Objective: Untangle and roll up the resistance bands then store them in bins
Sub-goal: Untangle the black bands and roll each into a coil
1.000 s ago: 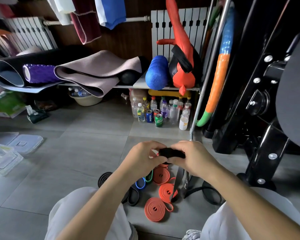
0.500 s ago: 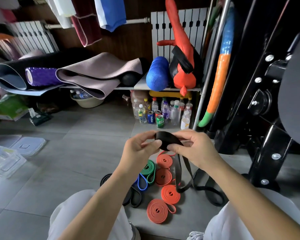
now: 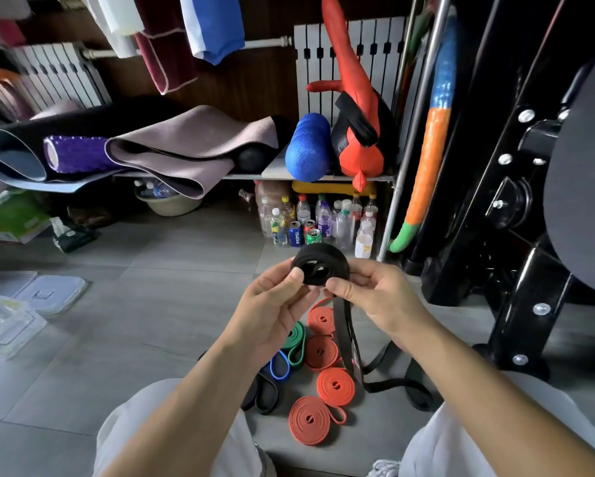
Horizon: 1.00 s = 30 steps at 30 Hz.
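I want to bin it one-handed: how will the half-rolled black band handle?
Likely floppy: the black band trails a limp tail to the floor. The coil would probably spring loose, since the left hand and right hand pinch it. Probably light: fingers alone carry it.

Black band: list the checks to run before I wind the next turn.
1. Grip on the black band coil: left hand and right hand both pinch it, ok.
2. Snug winding: gaps show at the coil's centre, not ok.
3. Twists in the loose tail: cannot tell.
4. Tail apart from the orange rolls: cannot tell.
5. Storage in sight: clear bins at far left, ok.
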Each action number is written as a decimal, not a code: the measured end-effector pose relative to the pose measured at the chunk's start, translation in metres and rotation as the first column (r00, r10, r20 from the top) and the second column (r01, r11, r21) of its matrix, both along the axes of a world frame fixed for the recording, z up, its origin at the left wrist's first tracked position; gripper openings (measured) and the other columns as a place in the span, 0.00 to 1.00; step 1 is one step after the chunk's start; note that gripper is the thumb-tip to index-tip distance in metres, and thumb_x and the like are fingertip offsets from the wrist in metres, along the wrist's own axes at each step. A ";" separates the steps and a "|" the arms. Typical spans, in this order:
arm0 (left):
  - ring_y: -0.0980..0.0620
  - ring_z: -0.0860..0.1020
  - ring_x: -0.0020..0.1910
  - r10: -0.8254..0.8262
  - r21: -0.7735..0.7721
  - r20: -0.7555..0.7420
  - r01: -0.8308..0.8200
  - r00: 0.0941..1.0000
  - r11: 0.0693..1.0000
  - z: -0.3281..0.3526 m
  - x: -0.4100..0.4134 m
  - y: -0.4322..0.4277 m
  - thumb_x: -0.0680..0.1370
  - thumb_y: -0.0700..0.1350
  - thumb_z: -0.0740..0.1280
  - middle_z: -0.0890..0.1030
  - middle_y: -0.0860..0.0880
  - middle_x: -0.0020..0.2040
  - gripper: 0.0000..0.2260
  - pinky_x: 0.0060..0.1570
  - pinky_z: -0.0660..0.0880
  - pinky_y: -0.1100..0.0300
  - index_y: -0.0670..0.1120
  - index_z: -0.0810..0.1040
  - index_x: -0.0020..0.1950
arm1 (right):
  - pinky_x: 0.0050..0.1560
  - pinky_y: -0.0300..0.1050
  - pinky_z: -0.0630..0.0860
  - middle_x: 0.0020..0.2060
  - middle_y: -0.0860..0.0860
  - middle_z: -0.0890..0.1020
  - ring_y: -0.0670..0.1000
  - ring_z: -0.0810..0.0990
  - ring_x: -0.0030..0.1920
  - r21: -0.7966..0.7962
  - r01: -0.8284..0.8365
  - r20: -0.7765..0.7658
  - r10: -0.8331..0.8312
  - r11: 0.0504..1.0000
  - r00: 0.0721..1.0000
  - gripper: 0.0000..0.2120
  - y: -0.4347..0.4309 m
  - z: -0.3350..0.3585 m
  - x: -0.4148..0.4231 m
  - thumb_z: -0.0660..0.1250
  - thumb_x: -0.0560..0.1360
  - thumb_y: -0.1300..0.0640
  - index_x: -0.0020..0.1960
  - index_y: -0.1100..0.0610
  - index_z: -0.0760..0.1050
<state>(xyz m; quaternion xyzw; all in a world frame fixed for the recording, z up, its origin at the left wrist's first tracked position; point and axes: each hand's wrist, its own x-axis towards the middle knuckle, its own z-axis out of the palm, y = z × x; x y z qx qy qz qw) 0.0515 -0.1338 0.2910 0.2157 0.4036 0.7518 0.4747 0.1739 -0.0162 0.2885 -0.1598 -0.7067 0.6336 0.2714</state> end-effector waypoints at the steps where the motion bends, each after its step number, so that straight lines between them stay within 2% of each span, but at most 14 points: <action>1: 0.52 0.83 0.43 -0.006 -0.009 0.004 0.006 1.000 1.000 0.000 0.002 0.000 0.75 0.37 0.62 0.84 0.42 0.46 0.11 0.42 0.79 0.64 0.39 0.78 0.55 | 0.52 0.40 0.79 0.41 0.49 0.86 0.49 0.85 0.44 -0.001 0.005 -0.004 -0.005 1.000 1.000 0.08 0.001 -0.001 0.000 0.73 0.66 0.53 0.44 0.42 0.83; 3: 0.52 0.83 0.42 -0.012 -0.054 -0.024 0.011 1.000 0.998 -0.001 0.003 0.000 0.76 0.36 0.62 0.84 0.44 0.45 0.10 0.39 0.79 0.64 0.41 0.78 0.55 | 0.50 0.40 0.79 0.40 0.51 0.86 0.50 0.84 0.43 0.026 0.025 0.023 -0.026 0.999 0.999 0.09 0.004 -0.003 0.001 0.73 0.69 0.58 0.43 0.44 0.83; 5: 0.56 0.82 0.41 -0.008 -0.184 -0.299 -0.049 0.954 0.982 -0.002 0.003 -0.001 0.77 0.37 0.63 0.83 0.48 0.48 0.10 0.37 0.77 0.65 0.46 0.76 0.57 | 0.50 0.39 0.79 0.40 0.49 0.86 0.49 0.84 0.44 0.102 0.047 0.082 -0.056 0.994 0.995 0.12 0.007 -0.005 0.003 0.72 0.71 0.63 0.43 0.45 0.81; 6: 0.59 0.80 0.41 -0.024 -0.257 -0.564 -0.148 0.825 0.955 -0.003 0.002 -0.002 0.77 0.38 0.66 0.81 0.51 0.50 0.13 0.38 0.75 0.67 0.51 0.74 0.59 | 0.51 0.42 0.79 0.41 0.49 0.86 0.50 0.84 0.45 0.144 0.049 0.128 -0.067 0.988 0.990 0.11 0.009 -0.006 0.003 0.72 0.71 0.63 0.44 0.46 0.81; 7: 0.62 0.77 0.42 -0.062 -0.280 -0.781 -0.259 0.621 0.924 -0.005 0.001 -0.003 0.75 0.41 0.69 0.78 0.55 0.53 0.17 0.40 0.73 0.70 0.56 0.72 0.61 | 0.53 0.46 0.79 0.42 0.50 0.86 0.52 0.84 0.46 0.178 0.041 0.181 -0.074 0.983 0.981 0.10 0.010 -0.007 0.004 0.72 0.71 0.62 0.45 0.47 0.80; 8: 0.62 0.75 0.43 -0.092 -0.251 -0.901 -0.335 0.425 0.908 -0.007 0.000 -0.003 0.74 0.44 0.71 0.75 0.59 0.54 0.21 0.41 0.69 0.72 0.58 0.70 0.64 | 0.54 0.51 0.78 0.43 0.52 0.86 0.54 0.83 0.47 0.216 0.025 0.241 -0.078 0.976 0.968 0.09 0.010 -0.007 0.004 0.73 0.71 0.62 0.47 0.49 0.81; 9: 0.62 0.73 0.45 -0.111 -0.221 -0.947 -0.362 0.301 0.906 -0.008 0.001 -0.004 0.73 0.46 0.72 0.73 0.62 0.54 0.23 0.42 0.68 0.73 0.59 0.70 0.66 | 0.53 0.53 0.78 0.43 0.52 0.85 0.54 0.83 0.47 0.268 -0.002 0.297 -0.080 0.963 0.951 0.08 0.011 -0.009 0.005 0.73 0.71 0.60 0.48 0.51 0.82; 10: 0.61 0.72 0.46 -0.126 -0.213 -0.959 -0.353 0.252 0.911 -0.009 0.001 -0.004 0.73 0.47 0.72 0.73 0.63 0.51 0.23 0.43 0.66 0.74 0.58 0.71 0.65 | 0.51 0.53 0.78 0.42 0.52 0.85 0.54 0.83 0.46 0.328 -0.037 0.346 -0.083 0.944 0.935 0.07 0.010 -0.010 0.006 0.73 0.71 0.59 0.49 0.53 0.82; 12: 0.60 0.72 0.43 -0.171 -0.252 -0.952 -0.331 0.255 0.909 -0.009 0.000 -0.005 0.72 0.45 0.72 0.74 0.66 0.43 0.16 0.41 0.65 0.75 0.54 0.77 0.59 | 0.46 0.49 0.77 0.37 0.49 0.84 0.51 0.82 0.41 0.389 -0.109 0.408 -0.064 0.915 0.911 0.06 0.009 -0.011 0.007 0.73 0.71 0.57 0.48 0.53 0.82; 15: 0.60 0.72 0.36 -0.251 -0.335 -0.922 -0.279 0.296 0.900 -0.010 -0.005 -0.008 0.71 0.43 0.73 0.77 0.62 0.37 0.10 0.41 0.70 0.63 0.55 0.78 0.47 | 0.39 0.39 0.73 0.31 0.41 0.80 0.38 0.76 0.34 0.382 -0.178 0.442 -0.011 0.907 0.897 0.05 0.006 -0.011 0.010 0.73 0.71 0.58 0.47 0.50 0.82; 19: 0.57 0.75 0.37 -0.270 -0.372 -0.902 -0.289 0.338 0.882 -0.008 -0.009 -0.011 0.69 0.43 0.74 0.80 0.60 0.37 0.13 0.44 0.73 0.60 0.61 0.76 0.40 | 0.46 0.46 0.76 0.37 0.48 0.84 0.44 0.79 0.39 0.295 -0.190 0.425 0.049 0.936 0.904 0.07 0.004 -0.006 0.010 0.74 0.70 0.60 0.48 0.54 0.82; 24: 0.53 0.79 0.40 -0.263 -0.382 -0.891 -0.297 0.371 0.875 -0.007 -0.015 -0.012 0.70 0.44 0.74 0.80 0.56 0.40 0.14 0.41 0.77 0.56 0.63 0.75 0.40 | 0.46 0.38 0.77 0.38 0.46 0.85 0.42 0.82 0.40 0.224 -0.073 0.299 0.003 0.972 0.954 0.12 0.011 0.000 0.012 0.77 0.66 0.59 0.45 0.45 0.82; 27: 0.55 0.78 0.40 -0.249 -0.371 -0.884 -0.269 0.396 0.889 -0.008 -0.014 -0.013 0.70 0.43 0.74 0.80 0.62 0.37 0.14 0.38 0.74 0.67 0.62 0.75 0.41 | 0.48 0.43 0.78 0.39 0.47 0.85 0.48 0.83 0.42 0.243 -0.071 0.300 -0.006 0.967 0.954 0.11 0.014 0.003 0.013 0.77 0.66 0.58 0.43 0.43 0.82; 30: 0.58 0.78 0.40 -0.173 -0.313 -0.878 -0.262 0.446 0.913 -0.007 -0.012 -0.012 0.69 0.40 0.74 0.79 0.64 0.36 0.15 0.38 0.70 0.74 0.61 0.76 0.41 | 0.47 0.39 0.77 0.38 0.45 0.85 0.44 0.83 0.41 0.216 -0.077 0.289 0.011 0.973 0.957 0.13 0.014 0.004 0.013 0.77 0.66 0.60 0.42 0.42 0.81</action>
